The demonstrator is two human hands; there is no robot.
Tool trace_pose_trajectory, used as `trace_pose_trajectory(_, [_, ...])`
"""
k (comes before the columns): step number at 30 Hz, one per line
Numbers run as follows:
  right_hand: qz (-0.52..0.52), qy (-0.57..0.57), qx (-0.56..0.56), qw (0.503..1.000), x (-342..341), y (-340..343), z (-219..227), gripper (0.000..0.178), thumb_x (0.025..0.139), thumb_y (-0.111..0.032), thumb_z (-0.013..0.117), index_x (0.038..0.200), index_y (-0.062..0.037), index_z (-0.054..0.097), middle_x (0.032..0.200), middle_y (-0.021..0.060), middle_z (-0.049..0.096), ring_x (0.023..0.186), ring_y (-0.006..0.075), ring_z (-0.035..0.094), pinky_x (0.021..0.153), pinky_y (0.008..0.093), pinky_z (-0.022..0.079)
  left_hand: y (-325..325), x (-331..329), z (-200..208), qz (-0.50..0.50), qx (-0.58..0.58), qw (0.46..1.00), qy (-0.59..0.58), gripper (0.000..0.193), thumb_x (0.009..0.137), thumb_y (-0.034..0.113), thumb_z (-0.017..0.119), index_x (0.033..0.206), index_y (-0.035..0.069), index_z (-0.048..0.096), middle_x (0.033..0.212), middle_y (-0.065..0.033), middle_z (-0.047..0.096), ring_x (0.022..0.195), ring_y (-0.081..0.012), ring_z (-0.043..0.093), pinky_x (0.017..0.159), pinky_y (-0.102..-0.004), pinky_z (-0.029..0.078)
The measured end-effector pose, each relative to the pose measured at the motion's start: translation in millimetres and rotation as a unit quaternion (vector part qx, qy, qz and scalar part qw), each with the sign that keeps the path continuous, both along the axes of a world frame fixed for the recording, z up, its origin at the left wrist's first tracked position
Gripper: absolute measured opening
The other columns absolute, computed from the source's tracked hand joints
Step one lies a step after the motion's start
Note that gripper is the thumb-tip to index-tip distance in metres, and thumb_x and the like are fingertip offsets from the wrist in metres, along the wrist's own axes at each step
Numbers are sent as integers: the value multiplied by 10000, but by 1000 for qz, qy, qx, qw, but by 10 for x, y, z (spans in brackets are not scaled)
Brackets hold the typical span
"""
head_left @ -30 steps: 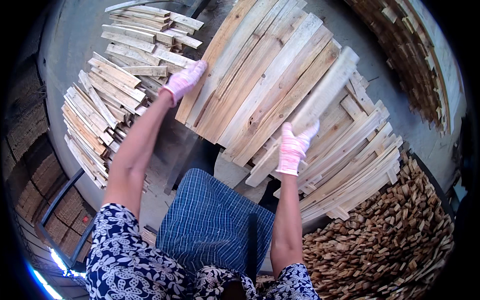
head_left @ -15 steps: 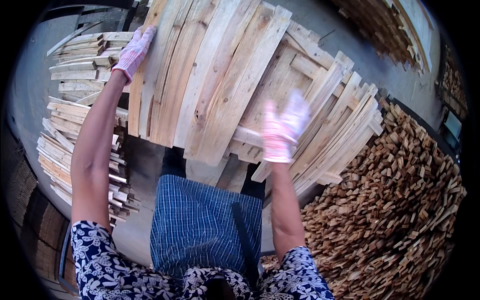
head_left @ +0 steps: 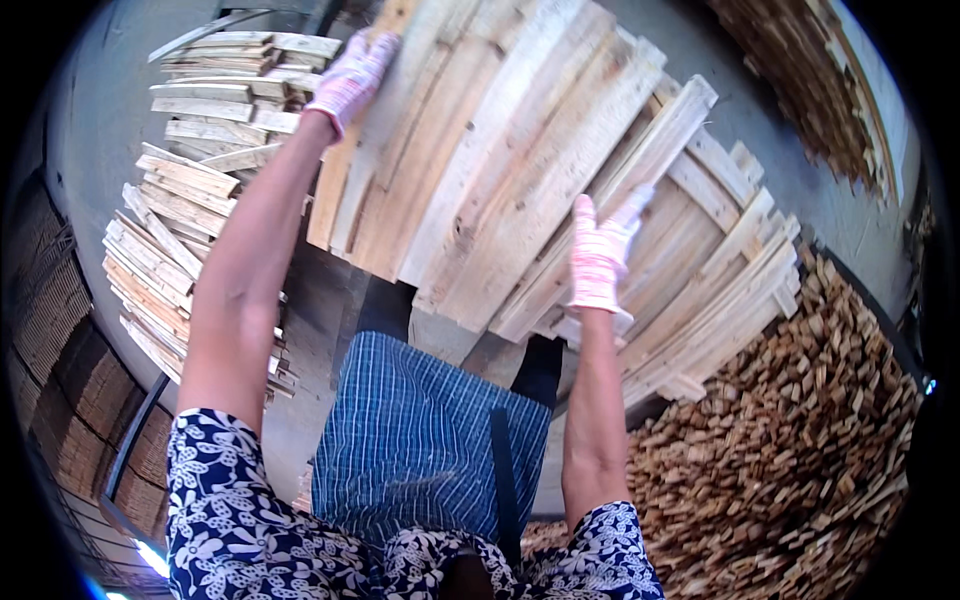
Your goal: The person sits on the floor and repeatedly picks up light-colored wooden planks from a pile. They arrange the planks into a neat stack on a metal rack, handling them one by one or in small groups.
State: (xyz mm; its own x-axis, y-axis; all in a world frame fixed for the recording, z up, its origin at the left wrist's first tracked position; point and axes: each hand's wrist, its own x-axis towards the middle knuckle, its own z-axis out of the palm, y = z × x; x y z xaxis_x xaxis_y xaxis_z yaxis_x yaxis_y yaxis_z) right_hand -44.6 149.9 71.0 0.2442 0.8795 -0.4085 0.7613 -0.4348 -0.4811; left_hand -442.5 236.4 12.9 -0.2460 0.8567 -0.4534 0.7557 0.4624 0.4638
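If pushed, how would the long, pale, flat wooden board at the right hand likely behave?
The pale wooden board is probably stiff, looking like solid timber. Its flat faces suggest sliding rather than rolling. Being long, it may swivel if pushed off-centre.

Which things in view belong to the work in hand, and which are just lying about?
In hand:
row of boards
left hand, at its left edge
right hand, over its right side

Apparently lying about:
slat stacks, left
short wood pieces, lower right
wood stack, upper right
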Motion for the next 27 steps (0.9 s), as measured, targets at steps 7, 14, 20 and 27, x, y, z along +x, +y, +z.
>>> trace_pose_trajectory(7, [46, 56, 70, 995, -250, -17, 68, 756, 1017, -205, 576, 1618, -60, 140, 1627, 263, 223, 1458, 385, 321, 1197, 417, 295, -21, 140, 171, 131, -30, 990, -31, 743, 982, 629, 431, 1461, 61, 400, 1366, -288, 574, 1254, -434, 574, 1046, -473, 458])
trace_pose_trajectory(14, [52, 49, -45, 996, 650, -326, -195, 700, 1068, -271, 466, 1637, -113, 89, 1686, 172, 136, 1539, 314, 196, 1252, 382, 170, 60, 210, 454, 161, -54, 979, -117, 847, 981, 644, 460, 1553, 40, 301, 1483, -268, 482, 1348, -405, 500, 1121, -420, 404])
trace_pose_trajectory(20, [126, -38, -188, 973, 276, 108, 370, 610, 1029, -173, 511, 1590, -133, 275, 1599, 246, 283, 1444, 374, 352, 1181, 432, 307, -174, -219, 716, 200, -14, 931, -304, 720, 995, 491, 520, 1534, 46, 343, 1536, -238, 427, 1430, -364, 408, 1182, -414, 342])
trace_pose_trajectory(27, [408, 59, 15, 911, -2158, 984, 1127, 401, 988, -50, 551, 1388, -20, 543, 1226, 172, 557, 1054, 267, 577, 967, 338, 468, -1320, -3126, 547, 74, -110, 990, 55, 418, 937, 355, 547, 1199, 42, 635, 1163, -205, 666, 1153, -357, 616, 1007, -453, 488])
